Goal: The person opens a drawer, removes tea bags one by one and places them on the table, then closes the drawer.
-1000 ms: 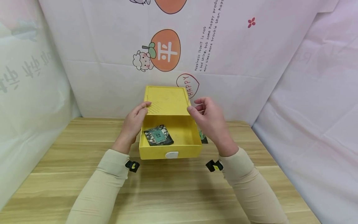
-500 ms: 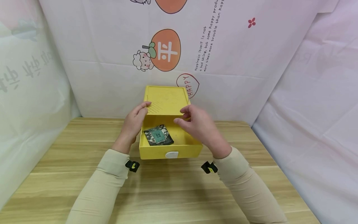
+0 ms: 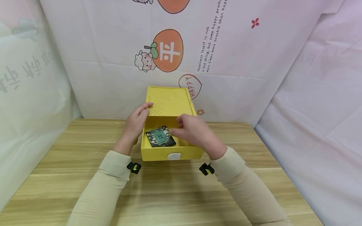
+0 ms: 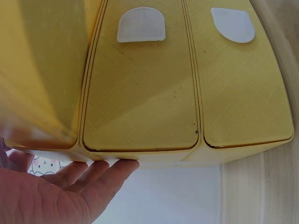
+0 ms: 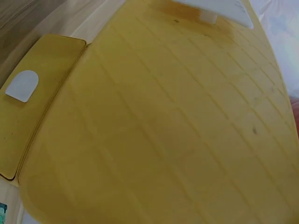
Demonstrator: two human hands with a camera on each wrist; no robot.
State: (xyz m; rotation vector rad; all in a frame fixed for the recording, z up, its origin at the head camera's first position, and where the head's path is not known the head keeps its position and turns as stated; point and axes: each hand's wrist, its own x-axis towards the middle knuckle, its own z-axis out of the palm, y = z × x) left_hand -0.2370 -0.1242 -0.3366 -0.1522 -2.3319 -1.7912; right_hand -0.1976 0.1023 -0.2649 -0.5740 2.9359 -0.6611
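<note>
A yellow drawer cabinet (image 3: 169,99) stands against the back wall, its top drawer (image 3: 156,154) pulled out. In the drawer's left part lies a dark packet with a teal label (image 3: 160,137). My left hand (image 3: 133,128) rests along the cabinet's left side; the left wrist view shows its fingers (image 4: 105,179) extended against that side. My right hand (image 3: 195,130) is over the drawer, thumb and forefinger apart, the thumb near the packet's right edge; its other fingers are hidden. The drawer front (image 5: 154,116) fills most of the right wrist view.
Two closed drawer fronts with white handles (image 4: 141,25) show in the left wrist view. A small green printed thing (image 5: 3,213) shows at the right wrist view's lower left corner. White printed sheets (image 3: 113,40) stand around the wooden table (image 3: 169,194).
My right hand has moved left and down, from the cabinet's right edge to over the drawer, close to the packet. My left hand has stayed in place.
</note>
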